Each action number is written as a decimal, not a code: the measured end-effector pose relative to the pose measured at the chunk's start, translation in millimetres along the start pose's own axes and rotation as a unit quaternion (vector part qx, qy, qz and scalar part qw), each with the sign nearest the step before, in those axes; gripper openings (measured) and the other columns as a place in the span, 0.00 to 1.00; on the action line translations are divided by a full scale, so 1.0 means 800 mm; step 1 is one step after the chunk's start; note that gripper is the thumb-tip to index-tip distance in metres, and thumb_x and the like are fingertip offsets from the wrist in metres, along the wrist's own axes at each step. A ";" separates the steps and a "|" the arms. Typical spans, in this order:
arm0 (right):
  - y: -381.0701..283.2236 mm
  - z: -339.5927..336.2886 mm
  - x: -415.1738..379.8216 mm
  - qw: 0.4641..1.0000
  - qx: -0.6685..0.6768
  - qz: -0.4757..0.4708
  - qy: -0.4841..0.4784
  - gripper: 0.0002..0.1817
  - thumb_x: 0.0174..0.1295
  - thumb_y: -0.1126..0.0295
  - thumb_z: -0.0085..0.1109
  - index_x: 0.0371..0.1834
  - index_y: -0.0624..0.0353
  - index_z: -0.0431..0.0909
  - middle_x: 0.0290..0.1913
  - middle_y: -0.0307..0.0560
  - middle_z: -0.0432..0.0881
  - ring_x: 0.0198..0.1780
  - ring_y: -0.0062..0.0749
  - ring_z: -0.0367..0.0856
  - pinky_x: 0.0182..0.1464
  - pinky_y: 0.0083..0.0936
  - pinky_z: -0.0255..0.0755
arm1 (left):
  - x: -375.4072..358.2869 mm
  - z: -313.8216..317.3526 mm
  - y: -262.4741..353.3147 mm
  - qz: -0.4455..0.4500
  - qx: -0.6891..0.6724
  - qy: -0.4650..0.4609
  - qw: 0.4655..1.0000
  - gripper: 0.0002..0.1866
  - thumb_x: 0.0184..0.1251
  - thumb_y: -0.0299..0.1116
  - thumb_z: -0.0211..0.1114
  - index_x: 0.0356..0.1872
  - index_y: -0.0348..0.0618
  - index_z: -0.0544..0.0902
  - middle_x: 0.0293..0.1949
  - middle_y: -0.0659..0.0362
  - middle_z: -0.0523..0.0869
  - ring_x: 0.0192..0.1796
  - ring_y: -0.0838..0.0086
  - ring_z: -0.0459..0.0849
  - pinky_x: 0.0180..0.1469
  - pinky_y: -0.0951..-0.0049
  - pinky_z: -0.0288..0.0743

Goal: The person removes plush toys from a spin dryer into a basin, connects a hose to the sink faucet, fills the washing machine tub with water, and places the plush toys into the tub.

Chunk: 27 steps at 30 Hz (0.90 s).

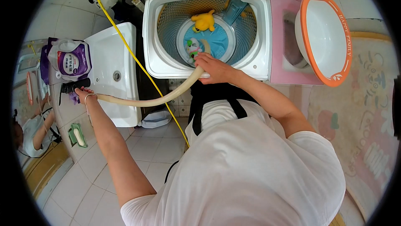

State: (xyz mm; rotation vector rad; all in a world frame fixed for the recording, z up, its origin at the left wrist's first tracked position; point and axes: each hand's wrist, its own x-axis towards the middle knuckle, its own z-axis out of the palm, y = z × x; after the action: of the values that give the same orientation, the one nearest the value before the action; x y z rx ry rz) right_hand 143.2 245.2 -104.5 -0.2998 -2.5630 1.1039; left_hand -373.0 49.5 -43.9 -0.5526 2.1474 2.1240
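Note:
My right hand (215,68) is closed around a cream-coloured flexible hose (161,100) at the front rim of the washing machine (206,74). From there the hose dips into the open tub. It sags leftward across the white sink (109,59) to my left wrist, where its other end is hidden. My left hand (85,94) is closed at a black faucet (75,85) on the sink's left side; the fingers are partly hidden. Inside the tub lie a yellow plush toy (204,21) and a white-and-green plush toy (192,47).
A purple-and-white detergent jug (69,62) stands left of the sink. Below it sits a green soap dish (78,135). An orange-rimmed basin (350,42) rests tilted on the machine's pink right side. A yellow cable (133,50) hangs across the sink. A mirror (31,113) is at far left.

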 end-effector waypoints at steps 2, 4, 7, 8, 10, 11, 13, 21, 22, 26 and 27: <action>-0.002 -0.001 0.000 1.000 -0.006 0.003 0.004 0.29 0.42 0.67 0.67 0.48 0.63 0.67 0.53 0.58 0.68 0.62 0.58 0.62 0.66 0.42 0.59 | 0.001 0.000 -0.001 0.001 -0.003 0.001 1.000 0.18 0.62 0.46 0.59 0.20 0.43 0.74 0.13 0.63 0.70 0.12 0.77 0.64 0.14 0.77 0.58; -0.003 -0.001 0.001 1.000 -0.012 0.005 0.008 0.29 0.41 0.67 0.67 0.48 0.63 0.67 0.55 0.58 0.68 0.64 0.59 0.61 0.66 0.42 0.59 | 0.003 -0.001 -0.002 0.002 -0.006 0.002 1.000 0.19 0.62 0.47 0.59 0.20 0.44 0.73 0.13 0.63 0.70 0.12 0.77 0.64 0.14 0.78 0.58; -0.005 -0.002 0.003 0.999 -0.034 0.000 0.018 0.29 0.40 0.67 0.67 0.48 0.63 0.67 0.58 0.60 0.66 0.66 0.60 0.58 0.67 0.44 0.58 | 0.013 -0.002 -0.006 0.003 -0.012 -0.001 1.000 0.19 0.62 0.47 0.59 0.20 0.44 0.73 0.13 0.63 0.70 0.12 0.77 0.64 0.14 0.78 0.58; -0.005 -0.003 0.003 0.999 -0.038 0.000 0.019 0.30 0.40 0.67 0.67 0.49 0.62 0.67 0.59 0.60 0.65 0.67 0.60 0.57 0.68 0.44 0.57 | 0.018 -0.003 -0.008 0.003 -0.013 -0.006 1.000 0.19 0.62 0.48 0.60 0.20 0.44 0.73 0.13 0.63 0.70 0.12 0.77 0.64 0.14 0.78 0.58; -0.006 -0.004 0.003 0.999 -0.042 -0.001 0.020 0.30 0.40 0.67 0.67 0.50 0.62 0.68 0.60 0.60 0.65 0.68 0.60 0.55 0.68 0.45 0.57 | 0.012 -0.002 -0.005 0.003 -0.015 -0.011 1.000 0.19 0.62 0.48 0.60 0.20 0.44 0.73 0.13 0.63 0.70 0.12 0.77 0.64 0.14 0.78 0.58; -0.007 -0.004 0.003 0.999 -0.044 0.004 0.019 0.31 0.40 0.67 0.66 0.51 0.62 0.67 0.60 0.60 0.64 0.68 0.60 0.55 0.68 0.45 0.57 | 0.008 -0.001 -0.004 0.002 -0.011 -0.003 1.000 0.19 0.62 0.48 0.60 0.20 0.44 0.73 0.13 0.63 0.70 0.12 0.77 0.64 0.14 0.78 0.58; -0.008 -0.005 0.003 0.999 -0.046 0.010 0.018 0.31 0.40 0.67 0.66 0.51 0.62 0.67 0.61 0.60 0.64 0.69 0.60 0.55 0.68 0.45 0.57 | 0.002 0.001 -0.002 0.001 -0.008 0.006 1.000 0.19 0.62 0.47 0.60 0.20 0.44 0.73 0.13 0.63 0.70 0.12 0.77 0.64 0.14 0.78 0.58; -0.010 -0.005 0.002 0.998 -0.054 0.020 0.017 0.34 0.40 0.66 0.67 0.54 0.61 0.67 0.62 0.59 0.63 0.69 0.59 0.53 0.67 0.46 0.57 | 0.004 -0.001 -0.003 0.009 0.000 0.007 1.000 0.19 0.63 0.47 0.59 0.20 0.43 0.73 0.13 0.63 0.70 0.13 0.77 0.65 0.14 0.77 0.58; -0.010 -0.005 0.002 0.998 -0.054 0.020 0.017 0.34 0.40 0.66 0.67 0.54 0.61 0.67 0.62 0.59 0.63 0.69 0.59 0.53 0.67 0.46 0.57 | 0.006 -0.002 -0.004 0.009 0.000 0.007 1.000 0.19 0.63 0.47 0.59 0.20 0.43 0.73 0.13 0.63 0.70 0.13 0.77 0.65 0.14 0.77 0.58; -0.009 -0.003 0.002 0.998 -0.054 0.020 0.019 0.34 0.41 0.65 0.67 0.55 0.60 0.66 0.63 0.59 0.62 0.69 0.59 0.53 0.67 0.46 0.57 | 0.005 -0.001 -0.003 0.012 0.004 0.006 1.000 0.19 0.63 0.46 0.59 0.20 0.43 0.74 0.13 0.63 0.70 0.13 0.77 0.64 0.14 0.77 0.58; -0.009 -0.003 0.003 0.998 -0.055 0.018 0.021 0.34 0.41 0.65 0.67 0.55 0.60 0.66 0.63 0.59 0.62 0.70 0.59 0.53 0.67 0.46 0.57 | 0.003 0.000 -0.002 0.012 0.008 0.012 1.000 0.19 0.63 0.46 0.59 0.21 0.43 0.74 0.13 0.62 0.70 0.13 0.77 0.64 0.14 0.77 0.58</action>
State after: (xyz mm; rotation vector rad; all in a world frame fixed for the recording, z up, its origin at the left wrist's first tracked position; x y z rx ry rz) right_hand 141.7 242.5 -97.3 -0.3948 -2.5957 0.9597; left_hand -374.4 49.2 -46.3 -0.5565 2.1910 2.1212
